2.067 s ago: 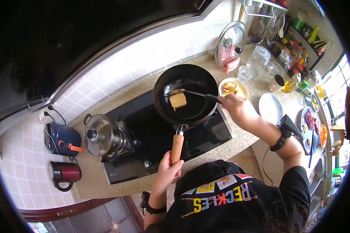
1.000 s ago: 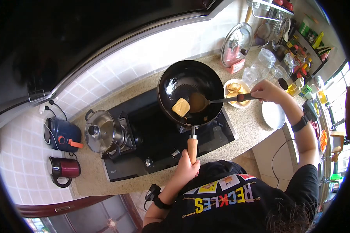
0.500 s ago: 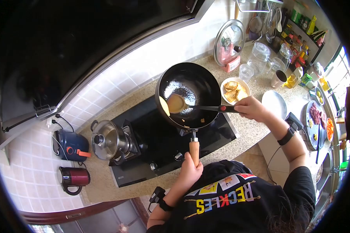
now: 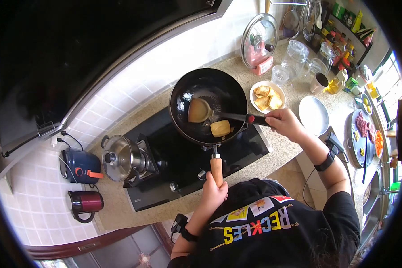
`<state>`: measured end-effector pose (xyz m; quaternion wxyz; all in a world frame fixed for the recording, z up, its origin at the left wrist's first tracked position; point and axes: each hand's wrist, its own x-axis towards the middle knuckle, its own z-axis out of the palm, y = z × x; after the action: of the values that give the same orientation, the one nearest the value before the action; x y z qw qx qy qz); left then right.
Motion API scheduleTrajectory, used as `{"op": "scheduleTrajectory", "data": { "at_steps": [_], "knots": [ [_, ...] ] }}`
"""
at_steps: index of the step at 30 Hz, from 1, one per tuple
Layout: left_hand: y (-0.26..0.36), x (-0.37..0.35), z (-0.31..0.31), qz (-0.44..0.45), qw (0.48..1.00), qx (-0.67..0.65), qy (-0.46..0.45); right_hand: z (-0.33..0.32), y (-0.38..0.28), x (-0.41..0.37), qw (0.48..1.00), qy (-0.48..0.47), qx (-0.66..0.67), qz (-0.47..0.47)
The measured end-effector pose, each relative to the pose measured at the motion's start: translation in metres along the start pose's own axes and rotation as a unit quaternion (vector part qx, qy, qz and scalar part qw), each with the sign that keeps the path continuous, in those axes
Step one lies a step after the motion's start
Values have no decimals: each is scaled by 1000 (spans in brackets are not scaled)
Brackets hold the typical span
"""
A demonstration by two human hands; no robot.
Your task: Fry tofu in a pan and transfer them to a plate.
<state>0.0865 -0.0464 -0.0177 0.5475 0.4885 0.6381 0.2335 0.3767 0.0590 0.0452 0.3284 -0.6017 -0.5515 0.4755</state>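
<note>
My left hand [image 4: 213, 194] is wrapped round the wooden handle of the black wok [image 4: 183, 89]. In my right hand [image 4: 285, 123] is the dark handle of a spatula [image 4: 199, 110], whose tan, translucent-looking head reaches into the wok. A yellow, browned slice that looks like tofu [image 4: 220, 128] lies in the wok below the spatula's shaft, apart from the spatula head. A few small crumbs are beside it. Right of the wok, a white bowl [image 4: 253, 99] holds several similar golden pieces.
A lidded steel pot [image 4: 120, 158] stands on the black hob's [image 4: 158, 196] left burner. Left are a blue appliance [image 4: 81, 166] and a red kettle [image 4: 87, 202]. At right are a white plate [image 4: 313, 117], a glass jug [image 4: 295, 56] and a round board [image 4: 353, 149] with red meat.
The yellow slice has gone from the wok's left wall to its lower right part. The spatula head has tilted and shifted slightly. The whole view has shifted a little.
</note>
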Motion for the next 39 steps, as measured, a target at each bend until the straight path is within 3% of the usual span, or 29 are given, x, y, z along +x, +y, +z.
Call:
{"op": "scheduleTrajectory", "data": {
  "at_steps": [6,8,12,17,19,20,22,24,26,28,34,39],
  "knots": [
    [4,-3,-6,-25,999,-30,-22,-33,-22,-6,986,72,-118,-93],
    [6,-5,-9,-33,998,-43,-26,-47,-45,-11,957,74,-254,-116],
    [3,-5,-10,-18,998,-49,-23,-67,-93,-18,908,22,-345,-236],
    [-4,-4,-14,-1,999,-35,-23,-67,-156,-31,873,-38,-423,-241],
    [-5,-3,-17,8,999,-31,-26,-56,-165,-34,819,-77,-468,-322],
    [-6,-3,-18,12,999,-28,-25,-42,-168,-38,772,-74,-532,-340],
    [-9,-1,-19,15,999,-27,-25,-9,-162,-38,726,-73,-583,-358],
    [-15,0,-20,36,999,-4,-27,3,-151,-26,733,-96,-584,-336],
    [-21,1,-21,47,999,5,-23,5,-141,-10,760,-45,-533,-369],
    [-23,2,-23,56,998,15,-17,1,-158,-14,791,-33,-530,-305],
    [-6,0,-36,11,997,-47,-65,-10,-178,-29,759,-44,-558,-333],
    [-4,2,-39,9,991,-92,-96,20,-150,-26,708,-63,-598,-371]
  ]
}}
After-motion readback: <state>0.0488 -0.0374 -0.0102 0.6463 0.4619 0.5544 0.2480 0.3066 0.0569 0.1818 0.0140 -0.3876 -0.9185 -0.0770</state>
